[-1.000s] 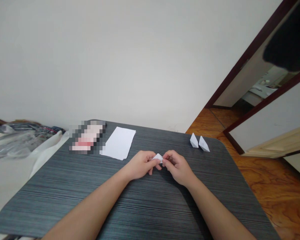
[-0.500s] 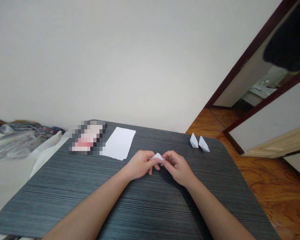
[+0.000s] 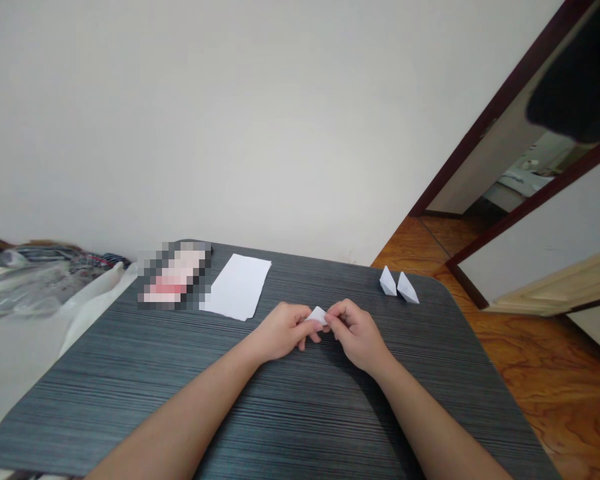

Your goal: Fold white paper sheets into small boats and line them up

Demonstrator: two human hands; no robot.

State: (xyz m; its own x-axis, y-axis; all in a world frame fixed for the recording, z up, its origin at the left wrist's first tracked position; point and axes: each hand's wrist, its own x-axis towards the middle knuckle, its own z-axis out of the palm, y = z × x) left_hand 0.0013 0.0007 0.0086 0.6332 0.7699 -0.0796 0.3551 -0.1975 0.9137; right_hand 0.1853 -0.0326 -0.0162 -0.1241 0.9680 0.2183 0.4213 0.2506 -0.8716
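Note:
A small folded piece of white paper (image 3: 317,315) is pinched between both hands above the dark table. My left hand (image 3: 283,329) grips its left side, thumb on top and fingers curled beneath. At its right edge, my right hand (image 3: 356,333) pinches the paper between thumb and forefinger. The fingers hide part of the folds. Farther right on the table stand two folded paper boats (image 3: 388,283), (image 3: 408,289) side by side. To the left of my hands lies a stack of white paper sheets (image 3: 240,287).
The dark grained table (image 3: 290,413) has rounded corners and sits against a white wall (image 3: 260,133). A blurred-out pixelated object (image 3: 175,277) lies at the back left. Beyond the left edge are plastic-covered things (image 3: 45,287). Wooden floor (image 3: 545,373) and a doorway show on the right.
The folded paper has turned slightly in my hands, showing a broader flat face instead of a pointed triangle. My right thumb and forefinger have closed together on its right edge.

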